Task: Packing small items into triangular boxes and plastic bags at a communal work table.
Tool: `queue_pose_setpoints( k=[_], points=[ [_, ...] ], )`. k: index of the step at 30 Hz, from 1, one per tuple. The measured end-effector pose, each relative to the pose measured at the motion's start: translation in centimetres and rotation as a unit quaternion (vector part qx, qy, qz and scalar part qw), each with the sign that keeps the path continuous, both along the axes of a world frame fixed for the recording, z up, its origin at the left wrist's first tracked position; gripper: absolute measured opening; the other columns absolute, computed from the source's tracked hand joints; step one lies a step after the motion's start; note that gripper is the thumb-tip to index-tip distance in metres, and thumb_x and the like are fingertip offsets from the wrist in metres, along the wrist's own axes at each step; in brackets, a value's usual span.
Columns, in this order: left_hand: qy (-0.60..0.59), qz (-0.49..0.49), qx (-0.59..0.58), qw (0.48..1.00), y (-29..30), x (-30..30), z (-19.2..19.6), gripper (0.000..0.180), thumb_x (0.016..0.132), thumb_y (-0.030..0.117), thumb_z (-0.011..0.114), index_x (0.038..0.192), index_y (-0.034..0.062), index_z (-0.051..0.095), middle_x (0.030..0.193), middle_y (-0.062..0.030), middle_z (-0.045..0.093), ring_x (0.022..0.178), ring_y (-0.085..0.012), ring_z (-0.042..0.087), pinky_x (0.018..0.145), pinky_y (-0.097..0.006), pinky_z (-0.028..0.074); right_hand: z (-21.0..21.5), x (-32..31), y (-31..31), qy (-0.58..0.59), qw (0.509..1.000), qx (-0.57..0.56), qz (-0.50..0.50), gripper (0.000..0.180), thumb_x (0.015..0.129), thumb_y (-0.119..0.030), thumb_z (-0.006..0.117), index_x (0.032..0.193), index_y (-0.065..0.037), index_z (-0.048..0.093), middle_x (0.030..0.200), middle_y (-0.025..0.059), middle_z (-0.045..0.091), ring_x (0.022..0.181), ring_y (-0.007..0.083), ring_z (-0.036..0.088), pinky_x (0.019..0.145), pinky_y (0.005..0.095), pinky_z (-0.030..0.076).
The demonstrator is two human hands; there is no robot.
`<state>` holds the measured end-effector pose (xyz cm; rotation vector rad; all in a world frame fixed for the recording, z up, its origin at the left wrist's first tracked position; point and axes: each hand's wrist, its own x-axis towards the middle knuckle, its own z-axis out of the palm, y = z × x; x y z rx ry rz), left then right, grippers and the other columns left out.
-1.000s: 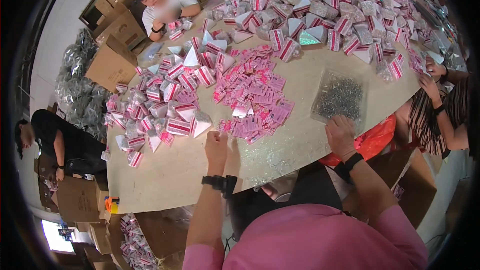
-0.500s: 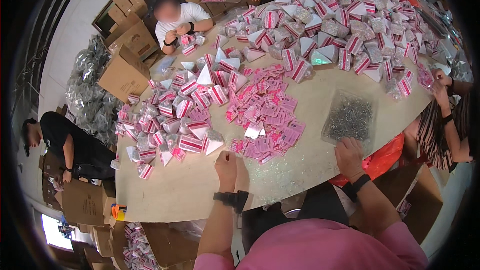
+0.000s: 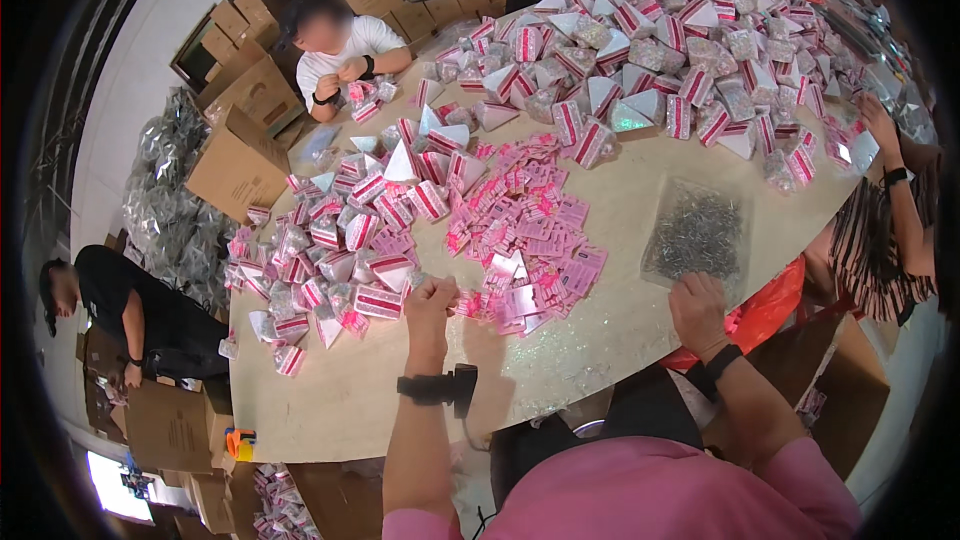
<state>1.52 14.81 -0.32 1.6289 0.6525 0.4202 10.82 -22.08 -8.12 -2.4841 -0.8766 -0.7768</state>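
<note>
My left hand (image 3: 430, 302) is raised at the near edge of a heap of pink cards (image 3: 525, 240). Its fingers are curled around what looks like a small clear packet. Just to its left lie pink-and-white triangular packets (image 3: 345, 240). My right hand (image 3: 697, 312) rests knuckles-up on the near edge of a clear bag of small silver pieces (image 3: 697, 233). Its fingertips bend down and are hidden. Both wrists carry black bands.
The pale round table (image 3: 330, 410) carries a much larger heap of triangular packets (image 3: 680, 60) at the far side. Other people sit around it: one in white (image 3: 340, 45), one in black (image 3: 130, 310), and an arm (image 3: 900, 220) at the right. Cardboard boxes (image 3: 235, 155) stand at the left.
My left hand has moved up closer to the edge of the card heap. My right hand has stayed at the bag of silver pieces. The view has shifted slightly.
</note>
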Motion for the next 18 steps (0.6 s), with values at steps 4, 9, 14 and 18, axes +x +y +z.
queue_pose_setpoints(
  k=[4,9,14,18],
  points=[
    [-0.053,-0.043,-0.102,0.993,-0.8,-1.0,1.0,0.02,0.088,0.021,0.062,0.076,0.004,0.06,0.069,-0.0012,0.059,0.061,-0.007,0.05,0.057,-0.021,0.038,-0.1,0.0,0.0,-0.01,1.0,-0.024,-0.013,0.008,0.071,-0.01,0.059,0.069,-0.008,0.052,0.078,0.0075,0.051,0.076,0.0253,0.052,0.069,0.0376,0.04],
    [-0.068,-0.095,-0.154,0.981,-2.7,-2.2,0.7,0.013,0.091,0.015,0.057,0.087,0.0028,0.061,0.073,-0.0015,0.058,0.066,-0.0092,0.052,0.061,-0.022,0.04,0.7,0.0,0.1,-0.038,0.999,-0.02,0.034,0.007,0.069,-0.01,0.06,0.072,-0.006,0.055,0.083,0.0075,0.053,0.083,0.0262,0.054,0.073,0.0391,0.042],
    [-0.083,-0.11,-0.23,0.963,-5.1,-3.0,0.1,0.015,0.091,0.01,0.054,0.101,0.0001,0.061,0.073,-0.002,0.058,0.068,-0.0113,0.055,0.064,-0.024,0.043,5.0,-2.6,3.1,0.042,0.99,0.104,0.088,0.007,0.072,-0.008,0.062,0.076,-0.005,0.057,0.086,0.0092,0.056,0.086,0.0276,0.055,0.072,0.0388,0.045],
    [-0.069,-0.129,-0.271,0.951,-7.0,-3.9,-0.2,0.025,0.092,0.008,0.052,0.114,-0.0011,0.058,0.075,-0.0022,0.059,0.069,-0.0111,0.056,0.065,-0.024,0.044,6.5,-4.9,5.3,0.234,0.93,0.229,0.169,0.006,0.079,-0.007,0.061,0.079,-0.003,0.057,0.083,0.011,0.056,0.078,0.0272,0.056,0.067,0.035,0.045]
  ],
)
